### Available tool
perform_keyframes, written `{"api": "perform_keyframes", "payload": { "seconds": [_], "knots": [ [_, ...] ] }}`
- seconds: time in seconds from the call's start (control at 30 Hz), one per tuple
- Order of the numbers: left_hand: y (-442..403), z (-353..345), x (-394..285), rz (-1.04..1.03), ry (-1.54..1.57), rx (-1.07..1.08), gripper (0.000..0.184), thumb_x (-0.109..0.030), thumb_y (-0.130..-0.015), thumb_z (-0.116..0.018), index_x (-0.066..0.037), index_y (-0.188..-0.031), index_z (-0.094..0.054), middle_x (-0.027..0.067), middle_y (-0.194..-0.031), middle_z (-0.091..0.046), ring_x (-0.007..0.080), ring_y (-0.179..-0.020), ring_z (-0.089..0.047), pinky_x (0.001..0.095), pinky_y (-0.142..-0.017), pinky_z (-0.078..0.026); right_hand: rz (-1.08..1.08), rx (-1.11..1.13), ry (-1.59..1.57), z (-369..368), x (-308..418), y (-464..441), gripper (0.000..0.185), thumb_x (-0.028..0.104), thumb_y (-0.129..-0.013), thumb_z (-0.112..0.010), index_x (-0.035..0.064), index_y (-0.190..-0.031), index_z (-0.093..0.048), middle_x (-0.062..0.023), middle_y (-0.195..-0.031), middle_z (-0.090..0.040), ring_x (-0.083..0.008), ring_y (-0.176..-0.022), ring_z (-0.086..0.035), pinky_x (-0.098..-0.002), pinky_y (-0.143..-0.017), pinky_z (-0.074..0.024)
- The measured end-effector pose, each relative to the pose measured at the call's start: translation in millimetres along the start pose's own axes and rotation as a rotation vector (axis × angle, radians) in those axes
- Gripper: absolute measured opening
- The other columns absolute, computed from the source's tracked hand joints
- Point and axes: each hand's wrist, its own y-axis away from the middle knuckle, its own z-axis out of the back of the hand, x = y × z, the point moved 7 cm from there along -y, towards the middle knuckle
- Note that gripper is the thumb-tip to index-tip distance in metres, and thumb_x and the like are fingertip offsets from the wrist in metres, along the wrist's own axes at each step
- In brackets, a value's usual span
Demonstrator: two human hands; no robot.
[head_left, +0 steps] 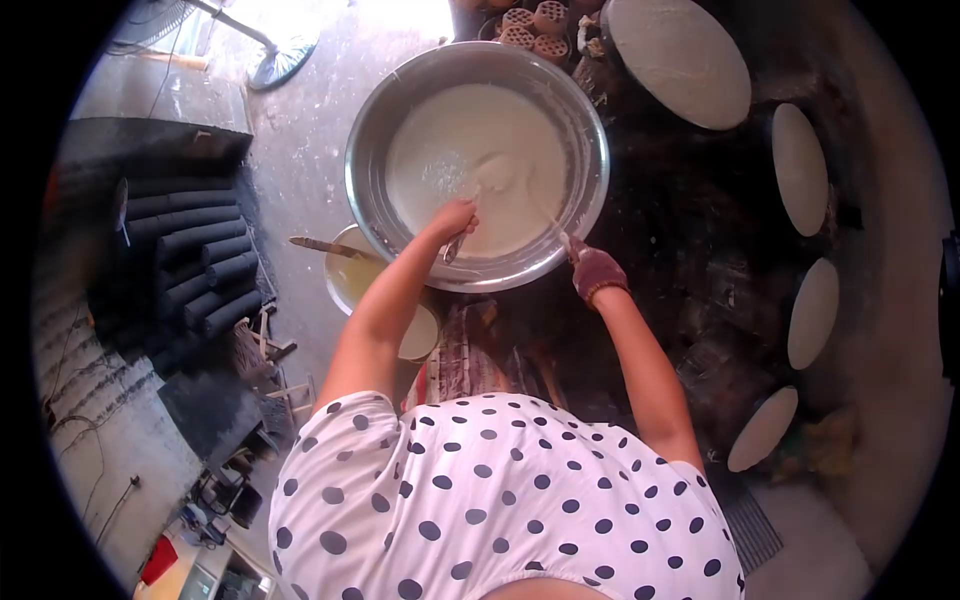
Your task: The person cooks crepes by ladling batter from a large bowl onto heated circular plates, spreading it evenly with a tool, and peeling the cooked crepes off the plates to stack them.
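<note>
A wide metal basin (362, 170) of thick white liquid (480, 130) stands in front of me. Above its near side, my left hand (457, 218) is bare and closed round a tool with a metal handle (453, 248); its working end is not clear. Ripples and bubbles mark the liquid close to that hand. At the basin's right rim, my right hand (598, 272), in a dark reddish glove, grips a thin pale stick (552, 222). The stick slants over the rim into the liquid, which hides its far end.
Partly under my left forearm are a pale bowl (333, 285) with a flat wooden stick (325, 245) across it and a round white container (420, 335). Several pale round surfaces (680, 60) line the right. Perforated briquettes (550, 17) lie beyond the basin; dark cylinders (205, 240) are stacked left.
</note>
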Motion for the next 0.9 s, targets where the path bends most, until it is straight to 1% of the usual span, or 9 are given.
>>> {"api": "perform_keyframes", "payload": {
  "seconds": [0.07, 0.17, 0.2, 0.27, 0.37, 0.43, 0.47, 0.53, 0.9],
  "knots": [
    [-12, -8, -6, -0.088, -0.163, -0.030, 0.015, -0.017, -0.089, -0.045, -0.006, -0.087, -0.055, 0.0042, -0.062, -0.056, 0.0139, -0.048, -0.053, 0.0300, -0.041, -0.040, 0.298, -0.107, -0.031, 16, 12, 30, 0.039, 0.024, -0.091, -0.051, 0.0203, -0.129, -0.051, -0.0182, -0.113, -0.061, -0.0369, -0.104, -0.058, -0.0423, -0.088, -0.0476],
    [6, -26, -52, -0.201, -0.403, -0.156, 0.015, -0.015, -0.090, -0.042, -0.003, -0.086, -0.050, 0.0055, -0.062, -0.054, 0.0142, -0.045, -0.051, 0.0291, -0.042, -0.042, -0.010, -0.040, 0.138, 22, 4, 34, 0.039, 0.023, -0.091, -0.050, 0.0215, -0.130, -0.051, -0.0197, -0.111, -0.061, -0.0364, -0.102, -0.059, -0.0423, -0.085, -0.0487],
    [16, -27, -65, -0.209, -0.475, -0.201, 0.014, -0.014, -0.088, -0.045, -0.003, -0.086, -0.053, 0.0078, -0.061, -0.056, 0.0182, -0.048, -0.055, 0.0322, -0.044, -0.044, 0.237, -0.119, -0.003, 18, 20, 35, 0.039, 0.020, -0.090, -0.052, 0.0215, -0.129, -0.051, -0.0197, -0.107, -0.062, -0.0367, -0.097, -0.061, -0.0431, -0.082, -0.0494],
    [16, -26, -67, -0.210, -0.554, -0.251, 0.014, -0.013, -0.086, -0.047, -0.002, -0.085, -0.055, 0.0101, -0.060, -0.057, 0.0223, -0.050, -0.059, 0.0353, -0.045, -0.047, 0.268, -0.187, -0.142, 11, 11, 35, 0.040, 0.019, -0.089, -0.053, 0.0207, -0.130, -0.051, -0.0193, -0.106, -0.063, -0.0377, -0.096, -0.061, -0.0428, -0.082, -0.0492],
    [-11, -45, -42, -0.200, -0.330, -0.139, 0.011, -0.010, -0.087, -0.046, -0.004, -0.089, -0.054, 0.0078, -0.061, -0.056, 0.0200, -0.046, -0.054, 0.0325, -0.042, -0.043, 0.287, -0.375, -0.331, -2, 12, 40, 0.045, 0.012, -0.087, -0.055, 0.0199, -0.131, -0.050, -0.0148, -0.091, -0.067, -0.0323, -0.077, -0.066, -0.0392, -0.068, -0.0520],
    [-13, -73, -26, 0.034, 0.311, 0.030, 0.013, -0.010, -0.088, -0.045, -0.008, -0.100, -0.052, 0.0033, -0.061, -0.050, 0.0155, -0.043, -0.047, 0.0282, -0.038, -0.038, -0.054, 0.113, -0.868, -42, 14, 55, 0.046, 0.010, -0.088, -0.053, 0.0211, -0.132, -0.051, -0.0079, -0.075, -0.063, -0.0196, -0.056, -0.061, -0.0333, -0.052, -0.0497],
    [-3, -78, -28, 0.025, 0.301, 0.032, 0.013, -0.010, -0.088, -0.045, -0.008, -0.100, -0.052, 0.0033, -0.061, -0.050, 0.0155, -0.043, -0.047, 0.0282, -0.038, -0.038, -0.086, 0.131, -1.052, -41, 22, 75, 0.048, 0.010, -0.088, -0.052, 0.0231, -0.134, -0.050, -0.0020, -0.065, -0.055, -0.0098, -0.045, -0.052, -0.0286, -0.043, -0.0447],
    [51, -96, -63, -0.006, 0.605, 0.117, 0.018, -0.010, -0.091, -0.042, -0.009, -0.108, -0.047, -0.0005, -0.062, -0.043, 0.0102, -0.044, -0.041, 0.0233, -0.037, -0.032, 0.055, 0.021, -1.010, -31, 32, 97, 0.050, 0.009, -0.088, -0.052, 0.0240, -0.135, -0.048, -0.0020, -0.065, -0.055, -0.0099, -0.045, -0.051, -0.0284, -0.043, -0.0445],
    [419, -38, -328, -0.784, 0.079, 0.072, 0.027, -0.012, -0.097, -0.042, -0.004, -0.122, -0.047, -0.0057, -0.061, -0.040, 0.0037, -0.042, -0.037, 0.0166, -0.039, -0.028, 0.674, -0.348, -1.195, 130, 123, 270, 0.038, 0.011, -0.092, -0.054, 0.0101, -0.130, -0.052, -0.0005, -0.068, -0.057, -0.0042, -0.048, -0.049, -0.0209, -0.041, -0.0404]
  ]
}}
